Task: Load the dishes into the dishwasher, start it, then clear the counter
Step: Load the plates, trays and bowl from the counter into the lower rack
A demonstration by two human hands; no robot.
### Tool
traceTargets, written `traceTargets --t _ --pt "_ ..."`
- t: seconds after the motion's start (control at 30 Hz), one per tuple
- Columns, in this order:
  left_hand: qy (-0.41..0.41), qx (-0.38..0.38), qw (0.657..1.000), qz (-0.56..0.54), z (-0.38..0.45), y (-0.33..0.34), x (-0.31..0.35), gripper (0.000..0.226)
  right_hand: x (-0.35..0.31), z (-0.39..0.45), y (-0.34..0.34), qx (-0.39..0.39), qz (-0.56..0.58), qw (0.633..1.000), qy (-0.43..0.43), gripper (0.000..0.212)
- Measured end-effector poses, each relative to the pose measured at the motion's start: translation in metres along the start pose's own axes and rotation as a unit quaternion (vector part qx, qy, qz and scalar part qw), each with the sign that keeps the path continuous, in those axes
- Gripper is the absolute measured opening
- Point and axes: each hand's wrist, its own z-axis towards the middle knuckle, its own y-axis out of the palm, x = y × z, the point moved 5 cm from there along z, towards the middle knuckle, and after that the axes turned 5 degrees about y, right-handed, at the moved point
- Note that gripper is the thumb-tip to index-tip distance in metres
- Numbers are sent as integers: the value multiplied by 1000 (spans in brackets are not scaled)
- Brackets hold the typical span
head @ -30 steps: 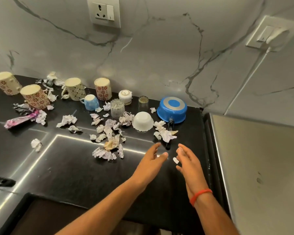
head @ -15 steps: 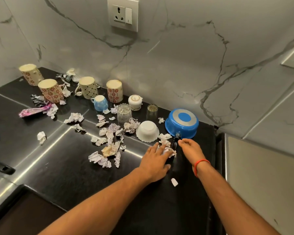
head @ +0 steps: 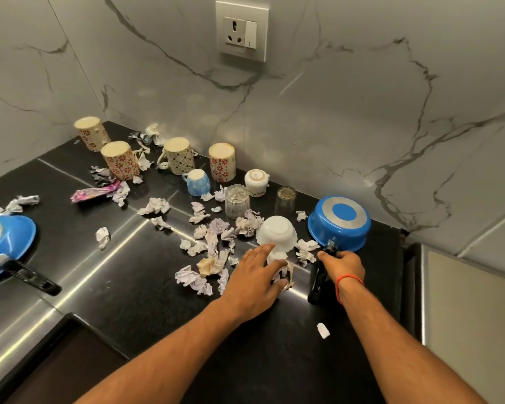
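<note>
Blue saucepan (head: 339,221) and white bowl (head: 277,234) inverted on counter (head: 123,290).

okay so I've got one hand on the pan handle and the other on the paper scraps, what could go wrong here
Lifting the blue pan by its handle with your right hand could knock the white bowl or the small glass close beside it. Your left hand, sweeping paper scraps, may also nudge that bowl.

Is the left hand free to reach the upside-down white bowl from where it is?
Probably yes: the left hand lies on crumpled paper beside the white bowl, fingertips almost at its rim, with nothing between.
</note>
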Motion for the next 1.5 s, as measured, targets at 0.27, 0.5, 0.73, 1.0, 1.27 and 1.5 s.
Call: traceTargets --t 0.27,0.5,0.73,1.0,1.27,1.5 --pt "48 35 994 -90 9 -18 8 49 13 -17 -15 81 139 987 11 25" --pt "99 24 974 -204 26 -32 30 49 25 -70 -40 160 130 977 -50 20" --pt "39 -51 882 -466 18 -23 70 33 56 -130 -54 210 155 964 -58 22" --pt "-21 -137 805 -577 -41 11 110 26 137 -219 -89 261 196 944 -56 29" --pt "40 -167 817 -550 -119 26 183 28 265 -327 -129 310 190 931 -13 24" --pt "123 -245 817 -508 -233 56 289 33 371 -410 -157 339 201 919 -2 27"
